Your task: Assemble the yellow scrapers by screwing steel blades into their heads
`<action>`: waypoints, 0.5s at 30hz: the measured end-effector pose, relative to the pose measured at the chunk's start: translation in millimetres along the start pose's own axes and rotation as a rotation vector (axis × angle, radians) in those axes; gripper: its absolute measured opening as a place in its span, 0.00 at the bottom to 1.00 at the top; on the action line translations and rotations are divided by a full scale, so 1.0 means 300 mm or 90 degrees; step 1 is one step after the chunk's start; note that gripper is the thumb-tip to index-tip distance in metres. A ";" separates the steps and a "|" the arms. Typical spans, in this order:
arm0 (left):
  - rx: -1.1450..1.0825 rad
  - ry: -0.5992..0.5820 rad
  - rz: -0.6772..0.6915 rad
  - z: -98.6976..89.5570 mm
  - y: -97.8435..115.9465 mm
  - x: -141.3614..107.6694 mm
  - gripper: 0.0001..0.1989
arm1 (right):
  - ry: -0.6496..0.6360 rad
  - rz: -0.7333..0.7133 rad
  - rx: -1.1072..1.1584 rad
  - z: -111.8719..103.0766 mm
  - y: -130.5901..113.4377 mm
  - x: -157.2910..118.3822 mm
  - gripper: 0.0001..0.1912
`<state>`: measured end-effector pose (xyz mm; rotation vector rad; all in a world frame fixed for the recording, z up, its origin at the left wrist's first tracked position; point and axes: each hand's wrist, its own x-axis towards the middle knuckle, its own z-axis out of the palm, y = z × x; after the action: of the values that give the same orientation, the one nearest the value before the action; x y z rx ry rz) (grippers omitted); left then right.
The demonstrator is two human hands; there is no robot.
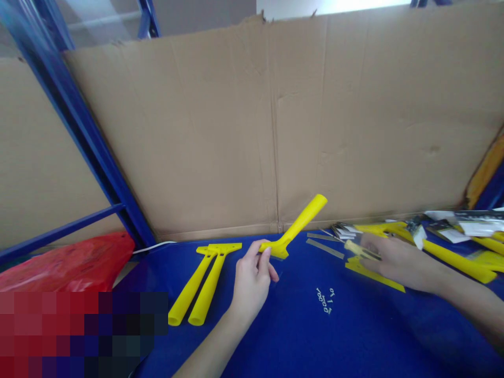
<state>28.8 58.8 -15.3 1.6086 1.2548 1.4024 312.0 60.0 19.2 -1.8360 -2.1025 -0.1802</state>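
My left hand (254, 278) is closed around the head end of a yellow scraper handle (305, 220), whose round grip slants up to the right. Thin clear edging shows under that head. Off to the right, my right hand (394, 260) is blurred by motion, its fingers about a small pale yellow piece (356, 249) that is smeared too. Just below those fingers lies a flat yellow strip (374, 275). Thin metal blades (325, 248) rest to the left of that hand. Several small screws and nuts (325, 300) are scattered on the blue surface between both hands.
Two more yellow scraper handles (207, 286) lie side by side at left. Yellow handles (459, 260) and white-and-black packets (480, 223) pile up at right. A red plastic bag (71, 260) sits beside a blue metal frame (90, 136). Cardboard (220, 142) stands behind.
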 end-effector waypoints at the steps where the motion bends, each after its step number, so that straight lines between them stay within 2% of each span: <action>1: -0.029 -0.003 -0.009 0.002 0.000 -0.001 0.13 | -0.060 0.010 -0.001 0.006 -0.009 0.004 0.03; 3: -0.102 -0.005 -0.033 0.006 0.007 -0.003 0.14 | -0.113 0.002 -0.008 0.016 -0.024 0.007 0.04; 8: -0.235 0.023 -0.037 0.005 0.057 -0.011 0.14 | -0.169 0.002 -0.032 0.037 -0.040 0.001 0.02; 12: -0.329 0.112 -0.036 -0.009 0.083 -0.002 0.16 | -0.170 0.006 -0.054 0.049 -0.050 0.000 0.04; 15: -0.324 0.179 -0.041 -0.019 0.081 0.011 0.18 | -0.156 0.005 -0.070 0.053 -0.053 0.000 0.04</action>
<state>29.1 53.2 9.3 1.0450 0.9757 1.7754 293.7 62.5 6.4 -2.0193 -2.2883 -0.0719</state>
